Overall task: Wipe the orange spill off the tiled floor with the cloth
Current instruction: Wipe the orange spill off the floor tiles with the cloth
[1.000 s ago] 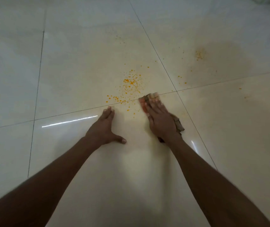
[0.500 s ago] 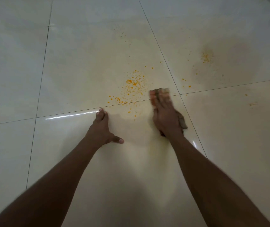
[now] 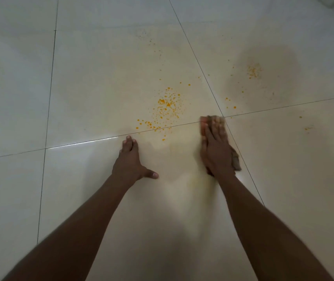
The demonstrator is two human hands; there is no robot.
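Right hand point(image 3: 217, 151) presses flat on the cloth point(image 3: 212, 121), right of centre; left hand point(image 3: 130, 161) lies spread on the floor point(image 3: 81, 78). The spill point(image 3: 167, 107) sits centre-frame: sweep leftward with firm, overlapping strokes.

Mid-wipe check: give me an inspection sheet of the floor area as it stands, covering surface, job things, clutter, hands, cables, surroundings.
Surface: glossy pale tiled floor with dark grout lines; a faint yellowish smear on the tile between the forearms.
Job's things: main orange spill of unwiped droplets, left of the cloth; a smaller orange patch further right inside a dull stain; stray specks at far right. Cloth flat under the right hand.
Clutter: nothing seen.
Hands: left hand flat on the tile, holding nothing; right hand pressing the cloth with straight fingers.
Cables: nothing seen.
Surroundings: only floor in view; a blurred pale object at the top right corner.
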